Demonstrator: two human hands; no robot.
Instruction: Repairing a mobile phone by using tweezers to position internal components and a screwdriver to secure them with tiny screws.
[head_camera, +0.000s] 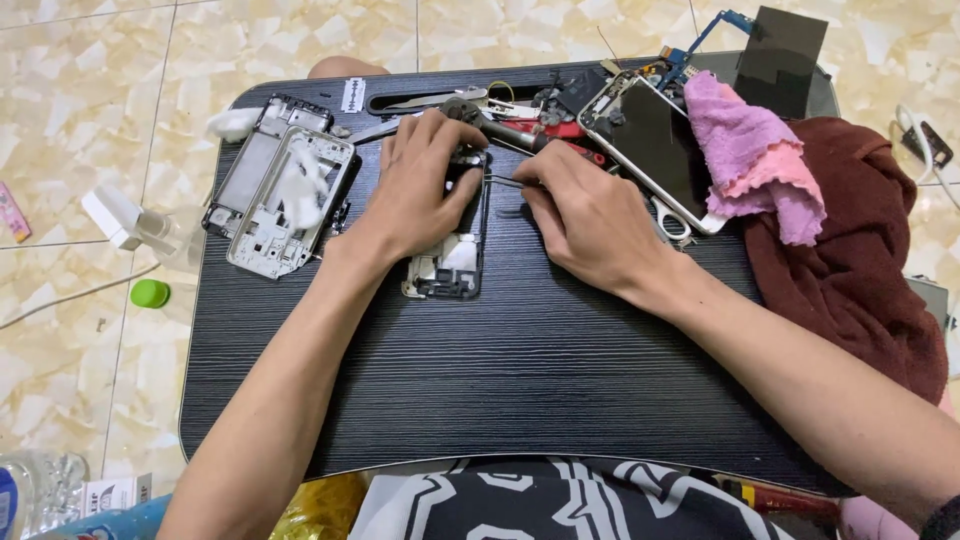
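Observation:
An opened phone body lies on the black lap table, its insides facing up. My left hand lies flat over its upper half and holds it down. My right hand sits just to the right and pinches thin metal tweezers, whose tip points left at the phone's upper edge beside my left fingers. The upper part of the phone is hidden under my left hand.
Two bare phone frames lie at the table's left, one with a white wad on it. A phone screen, pink cloth, dark red cloth, screwdrivers and small parts crowd the back right. A spray bottle and green cap are on the floor.

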